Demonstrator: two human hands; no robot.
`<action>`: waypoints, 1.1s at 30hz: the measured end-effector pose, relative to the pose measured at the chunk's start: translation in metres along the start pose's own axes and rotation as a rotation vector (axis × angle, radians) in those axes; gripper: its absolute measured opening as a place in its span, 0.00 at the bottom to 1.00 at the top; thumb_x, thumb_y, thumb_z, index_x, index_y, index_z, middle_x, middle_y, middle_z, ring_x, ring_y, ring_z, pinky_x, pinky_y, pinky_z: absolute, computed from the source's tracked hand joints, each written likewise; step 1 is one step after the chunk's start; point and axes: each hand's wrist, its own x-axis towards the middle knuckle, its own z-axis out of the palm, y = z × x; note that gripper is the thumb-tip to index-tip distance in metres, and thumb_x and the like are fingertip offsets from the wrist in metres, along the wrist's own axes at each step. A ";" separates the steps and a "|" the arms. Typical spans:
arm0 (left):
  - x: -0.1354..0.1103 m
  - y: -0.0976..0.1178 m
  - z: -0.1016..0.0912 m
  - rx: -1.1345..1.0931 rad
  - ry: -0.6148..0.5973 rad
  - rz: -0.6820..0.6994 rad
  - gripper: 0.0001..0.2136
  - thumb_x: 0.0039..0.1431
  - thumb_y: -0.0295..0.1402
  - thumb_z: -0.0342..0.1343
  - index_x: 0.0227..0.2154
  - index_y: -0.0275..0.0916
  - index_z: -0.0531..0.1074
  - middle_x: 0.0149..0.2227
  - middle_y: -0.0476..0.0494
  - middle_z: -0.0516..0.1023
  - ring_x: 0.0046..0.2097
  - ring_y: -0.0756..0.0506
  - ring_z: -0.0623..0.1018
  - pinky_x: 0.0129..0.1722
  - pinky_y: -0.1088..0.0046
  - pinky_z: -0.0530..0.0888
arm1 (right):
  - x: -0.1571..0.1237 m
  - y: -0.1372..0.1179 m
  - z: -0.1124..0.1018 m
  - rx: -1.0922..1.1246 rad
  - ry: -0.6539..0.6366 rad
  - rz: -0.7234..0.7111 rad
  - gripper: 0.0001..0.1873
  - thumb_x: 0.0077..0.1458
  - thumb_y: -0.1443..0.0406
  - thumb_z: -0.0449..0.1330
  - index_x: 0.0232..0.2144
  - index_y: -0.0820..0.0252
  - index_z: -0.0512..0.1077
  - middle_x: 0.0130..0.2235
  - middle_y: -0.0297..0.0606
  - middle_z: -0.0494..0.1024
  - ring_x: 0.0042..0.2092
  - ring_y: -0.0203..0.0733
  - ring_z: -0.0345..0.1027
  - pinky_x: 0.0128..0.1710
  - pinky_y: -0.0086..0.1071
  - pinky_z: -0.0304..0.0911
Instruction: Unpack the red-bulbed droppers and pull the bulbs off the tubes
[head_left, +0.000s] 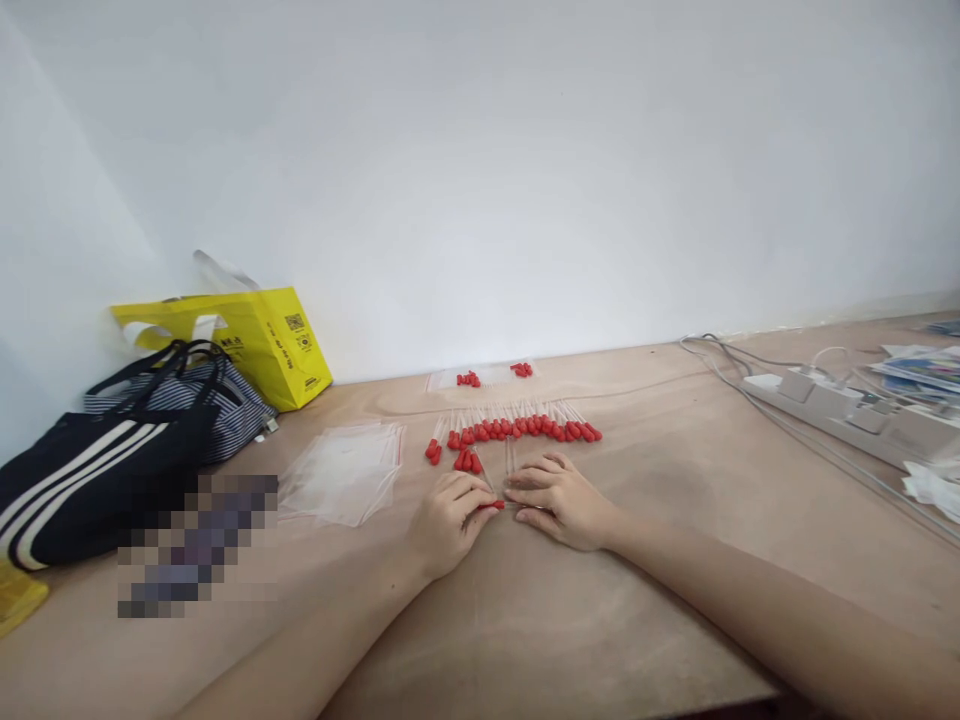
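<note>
My left hand [452,515] is closed, its thumb and fingers pinching the red rubber bulb [492,505] of a thin dropper. Just to the right, my right hand [559,502] is closed with its fingertips on the dropper's clear tube. Beyond the hands, a fanned row of droppers with red bulbs [517,428] lies on the table, clear tubes pointing away. A small group of red bulbs [468,461] lies nearer, just past my left hand. Clear tubes [511,458] also lie between this row and my fingers. The fingers partly hide the held dropper.
Clear zip bags [345,470] are stacked left of my hands. By the wall, more red-bulbed droppers [469,380] lie on clear plastic. A yellow bag [277,345] and a black striped bag [97,480] stand left. A power strip [832,415] with cables and papers [922,370] lies right.
</note>
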 end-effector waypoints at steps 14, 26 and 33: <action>-0.002 -0.008 0.013 -0.010 -0.083 0.083 0.09 0.55 0.32 0.49 0.36 0.37 0.72 0.38 0.43 0.77 0.45 0.45 0.72 0.47 0.64 0.69 | 0.000 0.001 0.003 0.104 0.030 -0.011 0.11 0.53 0.67 0.52 0.37 0.55 0.73 0.49 0.36 0.68 0.51 0.43 0.58 0.49 0.41 0.56; -0.002 -0.004 0.007 -0.015 -0.094 0.104 0.06 0.55 0.29 0.48 0.31 0.37 0.71 0.38 0.43 0.76 0.46 0.46 0.72 0.49 0.63 0.67 | -0.005 0.002 0.014 0.150 0.091 0.013 0.12 0.55 0.68 0.49 0.34 0.57 0.73 0.46 0.35 0.71 0.52 0.43 0.58 0.50 0.40 0.59; -0.003 -0.002 0.003 -0.021 -0.140 0.101 0.08 0.56 0.27 0.46 0.34 0.38 0.70 0.40 0.43 0.76 0.48 0.45 0.71 0.50 0.60 0.64 | -0.006 0.000 0.013 0.124 0.118 -0.015 0.12 0.55 0.69 0.49 0.37 0.57 0.72 0.45 0.36 0.72 0.52 0.42 0.60 0.52 0.43 0.55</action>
